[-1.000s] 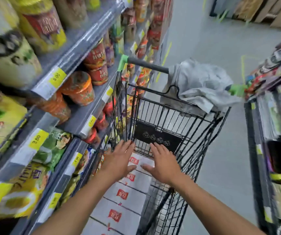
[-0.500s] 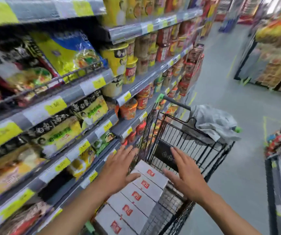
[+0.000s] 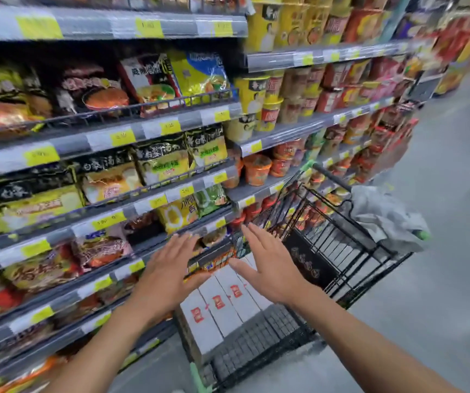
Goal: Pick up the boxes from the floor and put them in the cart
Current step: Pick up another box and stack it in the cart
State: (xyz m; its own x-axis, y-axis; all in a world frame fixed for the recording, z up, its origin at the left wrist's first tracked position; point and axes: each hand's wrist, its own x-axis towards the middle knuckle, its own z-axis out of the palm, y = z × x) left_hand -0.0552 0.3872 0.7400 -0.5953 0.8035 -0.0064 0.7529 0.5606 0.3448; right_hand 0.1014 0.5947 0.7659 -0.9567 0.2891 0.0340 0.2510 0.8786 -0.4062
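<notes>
Though still over boxes (image 3: 219, 303) in the cart (image 3: 341, 242), left hand (image 3: 168, 275) and right hand (image 3: 273, 268) higher, empty, splayed

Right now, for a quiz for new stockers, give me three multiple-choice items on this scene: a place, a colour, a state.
1. The boxes lie: A on the floor; B in the cart; C on a shelf.
2. The boxes are: A white with red labels; B blue; C black.
3. The left hand and right hand are: A gripping a box; B open, holding nothing; C on the handle.
Answers: 1 B, wire walls surround them; 2 A, white faces, red labels; 3 B, both spread flat, nothing held.
</notes>
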